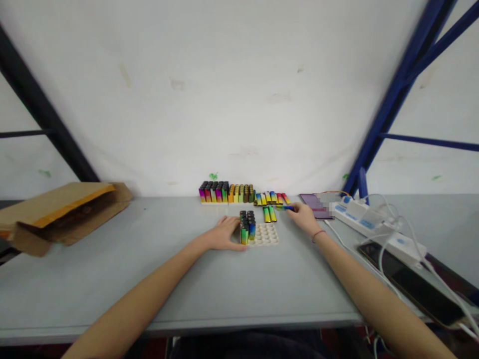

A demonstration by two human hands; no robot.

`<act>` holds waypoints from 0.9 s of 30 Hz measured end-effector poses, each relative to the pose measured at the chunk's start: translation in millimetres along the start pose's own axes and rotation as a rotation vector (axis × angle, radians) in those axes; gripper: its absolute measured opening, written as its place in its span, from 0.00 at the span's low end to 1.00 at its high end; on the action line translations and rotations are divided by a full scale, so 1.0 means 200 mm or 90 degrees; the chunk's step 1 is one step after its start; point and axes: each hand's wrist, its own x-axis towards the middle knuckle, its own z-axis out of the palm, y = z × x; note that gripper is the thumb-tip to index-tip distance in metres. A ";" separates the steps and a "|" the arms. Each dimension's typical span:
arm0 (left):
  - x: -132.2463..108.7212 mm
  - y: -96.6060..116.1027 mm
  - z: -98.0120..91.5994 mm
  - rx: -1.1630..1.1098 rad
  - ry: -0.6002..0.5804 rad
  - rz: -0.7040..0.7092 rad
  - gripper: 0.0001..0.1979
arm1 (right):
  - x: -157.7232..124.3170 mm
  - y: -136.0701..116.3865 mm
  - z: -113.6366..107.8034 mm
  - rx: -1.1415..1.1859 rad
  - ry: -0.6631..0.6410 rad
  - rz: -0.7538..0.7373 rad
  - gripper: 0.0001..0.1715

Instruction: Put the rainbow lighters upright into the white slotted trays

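My right hand (304, 218) pinches one end of a small shiny cylinder (286, 207), blue and yellow-green, lying sideways in the fingers. Its exact kind I cannot make out. My left hand (224, 234) curves around the left side of a white tray (270, 234) with round holes, its thumb along the near edge and its fingers toward the far corner. Upright cylinders (247, 230) with black tops and green or blue sides fill the tray's left columns. Two green-yellow cylinders (269, 214) lie on the table behind the tray.
Full trays of black-topped cylinders (214, 192) and yellow-to-olive ones (241, 193) stand by the wall. More colourful cylinders (271, 198) lie beside them. An opened cardboard box (71, 209) is at left. A power strip (374, 229), cables and a dark phone (411, 284) occupy the right.
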 end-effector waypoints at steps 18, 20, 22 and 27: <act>0.00 0.01 -0.01 0.000 0.003 0.000 0.42 | -0.14 -0.27 0.03 0.507 -0.106 0.050 0.30; 0.00 0.01 -0.01 -0.001 0.003 -0.002 0.41 | -0.15 -0.27 0.04 0.482 -0.108 -0.003 0.31; 0.00 0.01 -0.01 -0.001 0.005 -0.002 0.41 | -0.15 -0.27 0.05 0.478 -0.117 -0.023 0.32; 0.00 0.01 -0.01 0.001 0.001 -0.001 0.41 | -0.17 -0.26 0.09 0.472 -0.132 0.040 0.33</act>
